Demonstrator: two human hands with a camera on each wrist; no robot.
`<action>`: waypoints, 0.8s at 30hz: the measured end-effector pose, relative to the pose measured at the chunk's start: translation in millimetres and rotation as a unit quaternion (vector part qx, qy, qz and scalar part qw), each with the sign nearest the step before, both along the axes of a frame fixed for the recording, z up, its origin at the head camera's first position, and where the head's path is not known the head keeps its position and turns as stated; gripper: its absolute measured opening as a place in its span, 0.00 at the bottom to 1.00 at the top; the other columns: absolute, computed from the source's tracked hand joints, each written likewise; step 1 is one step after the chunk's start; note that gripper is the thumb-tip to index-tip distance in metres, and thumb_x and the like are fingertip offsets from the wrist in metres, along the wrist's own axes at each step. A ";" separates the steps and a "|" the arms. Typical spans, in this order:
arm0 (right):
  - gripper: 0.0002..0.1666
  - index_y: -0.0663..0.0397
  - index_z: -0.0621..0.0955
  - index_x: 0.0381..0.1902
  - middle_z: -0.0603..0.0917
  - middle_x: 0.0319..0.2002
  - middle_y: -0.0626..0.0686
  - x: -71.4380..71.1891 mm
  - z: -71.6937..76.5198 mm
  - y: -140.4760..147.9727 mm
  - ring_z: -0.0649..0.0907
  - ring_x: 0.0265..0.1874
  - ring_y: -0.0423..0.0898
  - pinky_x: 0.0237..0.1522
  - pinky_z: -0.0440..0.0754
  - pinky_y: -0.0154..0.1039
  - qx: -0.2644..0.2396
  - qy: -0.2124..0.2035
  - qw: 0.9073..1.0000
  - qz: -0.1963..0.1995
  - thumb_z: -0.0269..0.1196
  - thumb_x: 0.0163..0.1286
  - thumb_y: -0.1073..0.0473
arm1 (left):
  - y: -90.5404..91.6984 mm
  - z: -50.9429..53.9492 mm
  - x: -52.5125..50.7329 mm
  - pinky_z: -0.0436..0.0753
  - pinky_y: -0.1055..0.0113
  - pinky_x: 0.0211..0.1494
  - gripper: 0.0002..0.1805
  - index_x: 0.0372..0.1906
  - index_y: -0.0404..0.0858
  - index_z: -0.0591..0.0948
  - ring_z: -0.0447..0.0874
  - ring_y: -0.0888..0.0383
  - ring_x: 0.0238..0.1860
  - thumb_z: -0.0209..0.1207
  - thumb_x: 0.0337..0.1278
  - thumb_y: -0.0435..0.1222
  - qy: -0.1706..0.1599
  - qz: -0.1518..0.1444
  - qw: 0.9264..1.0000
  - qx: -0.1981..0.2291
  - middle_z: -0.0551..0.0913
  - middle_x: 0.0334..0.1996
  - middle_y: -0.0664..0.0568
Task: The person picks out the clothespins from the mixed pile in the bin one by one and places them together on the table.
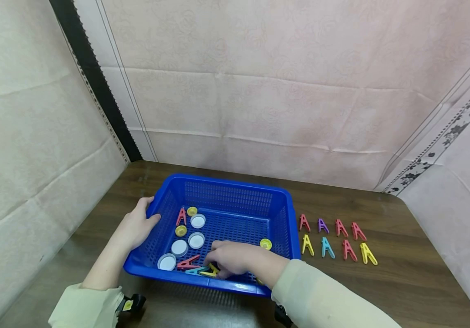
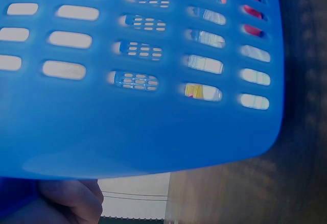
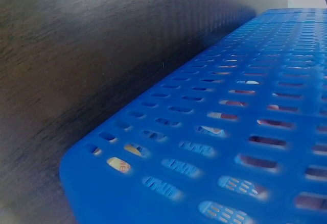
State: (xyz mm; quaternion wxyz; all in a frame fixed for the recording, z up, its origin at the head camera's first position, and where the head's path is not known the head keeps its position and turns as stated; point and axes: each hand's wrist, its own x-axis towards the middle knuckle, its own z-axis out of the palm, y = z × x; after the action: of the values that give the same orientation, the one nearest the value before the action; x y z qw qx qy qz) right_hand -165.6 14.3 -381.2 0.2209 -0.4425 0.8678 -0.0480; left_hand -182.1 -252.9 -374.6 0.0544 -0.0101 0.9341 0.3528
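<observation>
A blue plastic basket point(image 1: 235, 183) stands on the table, and my left hand point(image 1: 135, 228) grips its left rim, thumb inside. Fingers of that hand point(image 2: 76, 199) also show beneath the basket wall in the left wrist view. My right hand point(image 1: 236, 258) reaches inside near the front wall, curled fingers pinching a yellow clothespin point(image 1: 209, 274), partly hidden. Beside it lie a blue clothespin point(image 1: 195, 271) and a red clothespin point(image 1: 188, 263). Another red clothespin point(image 1: 181, 216) leans at the left. White caps point(image 1: 179, 248) and yellow caps point(image 1: 265, 243) lie in the basket.
Right of the basket, several clothespins stand in two rows on the brown table point(image 1: 415, 273), among them a purple clothespin point(image 1: 322, 225) and a light-blue clothespin point(image 1: 327, 247). Pale patterned sheets point(image 1: 259, 105) enclose the table's back and sides.
</observation>
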 end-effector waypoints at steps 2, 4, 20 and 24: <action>0.21 0.40 0.80 0.52 0.73 0.41 0.41 0.1 -0.8 0.6 0.73 0.36 0.33 0.39 0.74 0.27 0.002 0.003 1.000 -0.004 0.67 0.60 0.56 | 0.4 0.4 0.4 0.74 0.36 0.48 0.34 0.71 0.33 0.50 0.70 0.29 0.55 0.47 0.69 0.43 -0.001 0.000 1.000 0.001 0.62 0.62 0.26; 0.19 0.39 0.81 0.50 0.73 0.41 0.41 0.1 -1.5 1.2 0.74 0.35 0.33 0.38 0.75 0.28 0.002 0.003 1.000 -0.008 0.68 0.59 0.56 | 0.9 0.8 0.9 0.74 0.36 0.48 0.34 0.71 0.33 0.50 0.70 0.29 0.55 0.47 0.69 0.43 -0.002 0.000 1.000 0.001 0.62 0.63 0.26; 0.14 0.43 0.81 0.45 0.74 0.38 0.40 -1.1 -3.9 0.3 0.75 0.36 0.32 0.40 0.75 0.26 -0.027 -0.008 1.000 0.004 0.68 0.60 0.55 | 0.8 -0.3 0.9 0.73 0.35 0.49 0.34 0.71 0.34 0.49 0.70 0.29 0.55 0.46 0.69 0.44 -0.006 0.003 1.000 0.001 0.62 0.63 0.26; 0.18 0.47 0.81 0.49 0.75 0.40 0.41 -0.7 -3.4 -3.2 0.75 0.38 0.32 0.42 0.74 0.25 -0.022 0.012 0.999 0.031 0.67 0.60 0.56 | -0.3 -0.8 0.5 0.72 0.34 0.50 0.34 0.71 0.34 0.49 0.69 0.28 0.56 0.47 0.69 0.44 -0.003 0.004 1.000 0.000 0.62 0.63 0.27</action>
State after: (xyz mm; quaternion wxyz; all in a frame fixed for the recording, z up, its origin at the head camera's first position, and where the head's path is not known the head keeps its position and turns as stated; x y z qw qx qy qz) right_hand -166.3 11.1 -384.6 0.2019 -0.4745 0.8550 -0.0550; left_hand -181.6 -253.2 -375.3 0.0563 -0.0148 0.9339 0.3528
